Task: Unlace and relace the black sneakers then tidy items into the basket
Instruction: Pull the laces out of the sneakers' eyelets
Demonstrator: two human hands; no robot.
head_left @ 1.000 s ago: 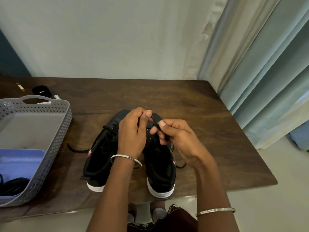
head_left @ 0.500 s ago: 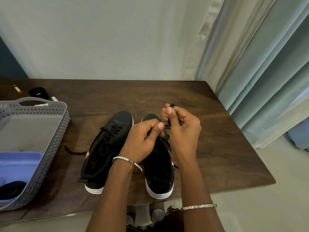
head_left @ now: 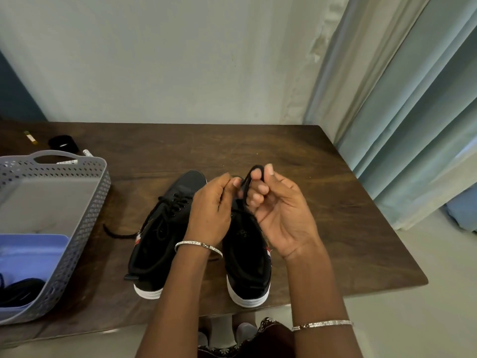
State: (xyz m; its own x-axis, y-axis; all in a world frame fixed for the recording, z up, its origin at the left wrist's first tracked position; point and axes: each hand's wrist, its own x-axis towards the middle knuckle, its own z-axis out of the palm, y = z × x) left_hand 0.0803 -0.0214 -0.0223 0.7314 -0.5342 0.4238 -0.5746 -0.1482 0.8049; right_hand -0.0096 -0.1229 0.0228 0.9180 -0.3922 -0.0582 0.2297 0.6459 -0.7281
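Right grip (head_left: pixel 273 202), curled palm-up, holds a loop of thin black shoelace (head_left: pixel 249 182); left grip (head_left: pixel 211 208) pinches the same lace just beside it, both above the right-hand black white-soled sneaker (head_left: pixel 247 254). Slack tension could let the loop slip off the fingertips (head_left: pixel 262 188). Half a second ago the right grip faced knuckles-up; it has since rolled over.

The left sneaker (head_left: pixel 165 236), black with a white sole, stands laced (one lace end (head_left: pixel 116 235) trails toward the grey perforated basket (head_left: pixel 87 218)) just beside the right sneaker (head_left: pixel 247 264), whose black lace (head_left: pixel 248 183) rises in a loop above it.
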